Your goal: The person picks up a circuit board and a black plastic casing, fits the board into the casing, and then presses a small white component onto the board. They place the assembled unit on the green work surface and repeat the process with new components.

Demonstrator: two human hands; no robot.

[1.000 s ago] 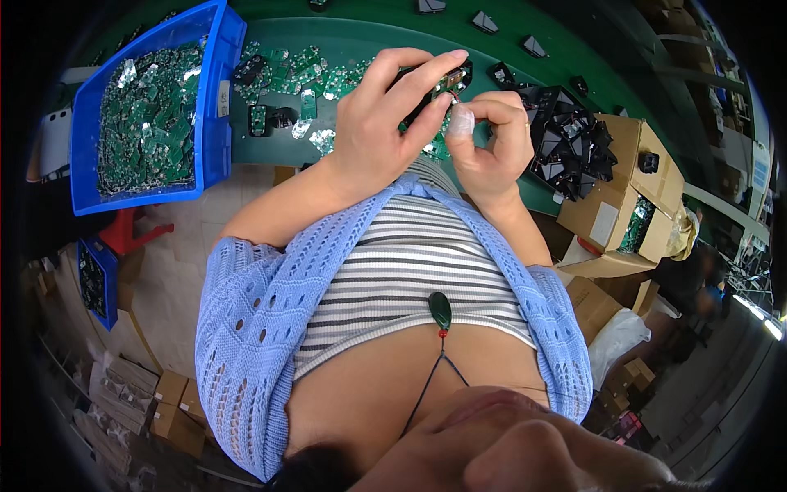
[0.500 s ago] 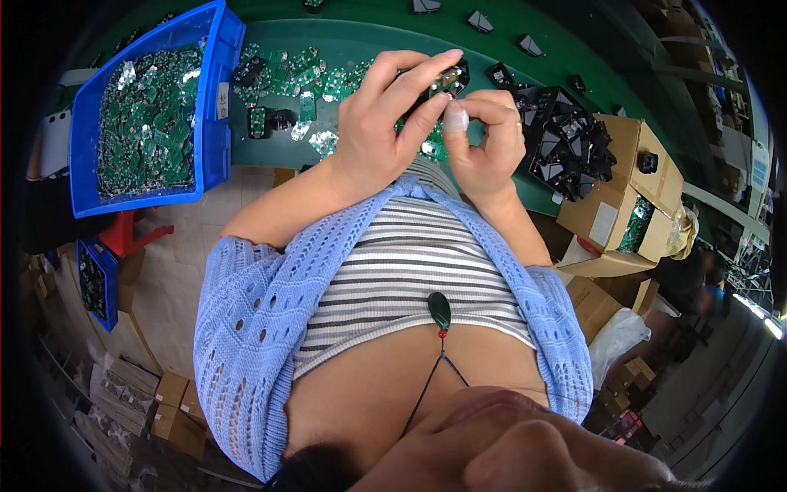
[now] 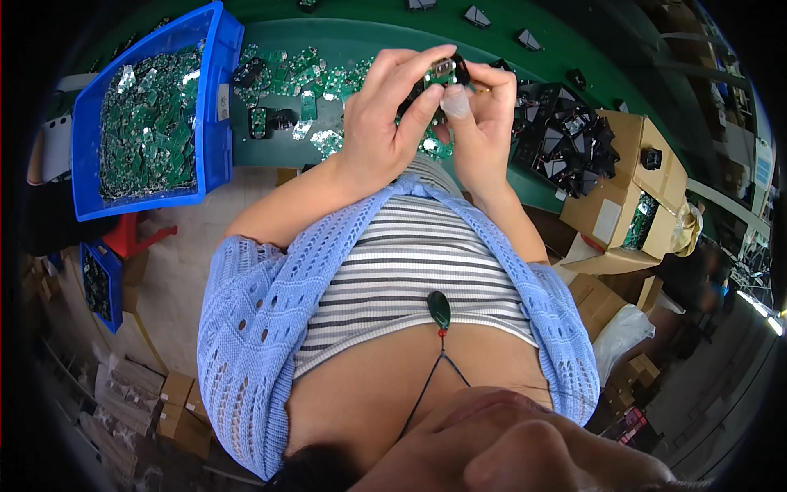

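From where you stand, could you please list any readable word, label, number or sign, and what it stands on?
Nothing can be read.
White label on the blue bin: too small.
White sticker on the cardboard box: too small.
Pale blue sheet, far right: too blurred.
Held green board: any markings too small.

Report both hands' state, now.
Left hand: closed, holding a black casing with a green circuit board.
Right hand: closed on the same casing, thumb and forefinger against it.

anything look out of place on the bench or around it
Mildly: one small black part sits alone on the cardboard box, apart from the heaped black parts; green circuit boards lie loose outside the blue bin.
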